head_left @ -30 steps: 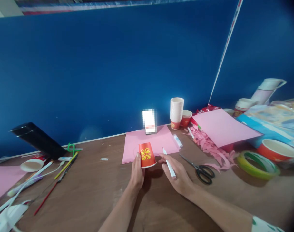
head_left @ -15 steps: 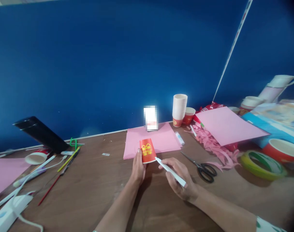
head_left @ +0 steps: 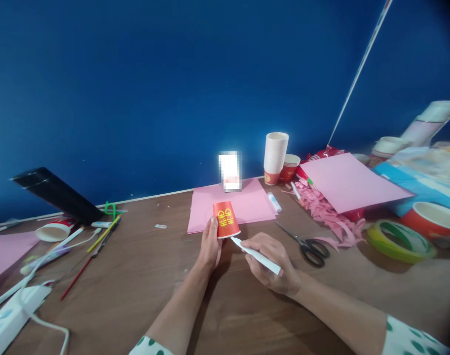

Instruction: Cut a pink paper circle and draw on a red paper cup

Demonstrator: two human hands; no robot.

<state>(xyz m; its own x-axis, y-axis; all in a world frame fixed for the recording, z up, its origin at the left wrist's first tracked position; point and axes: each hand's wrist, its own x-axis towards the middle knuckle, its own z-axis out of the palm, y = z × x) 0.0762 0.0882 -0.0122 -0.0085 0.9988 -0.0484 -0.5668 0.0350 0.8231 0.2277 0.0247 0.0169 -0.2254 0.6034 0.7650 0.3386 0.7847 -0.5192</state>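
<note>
A red paper cup with yellow characters is held upside down, its white rim toward me, by my left hand, whose fingers wrap its left side. My right hand grips a white marker like a pen. The marker's tip is at the cup's rim; whether it touches I cannot tell. Behind the cup lie pink paper sheets on the brown table. Black-handled scissors rest to the right of my right hand.
On the right are stacked paper cups, shredded pink paper, a yellow-green tape roll and a red cup. At left lie a black cylinder, brushes and a white power strip. A blue wall rises behind.
The marker's tip has shifted left along the cup's rim, from its right corner toward the middle. The whole view has tilted slightly, and my left hand keeps holding the cup.
</note>
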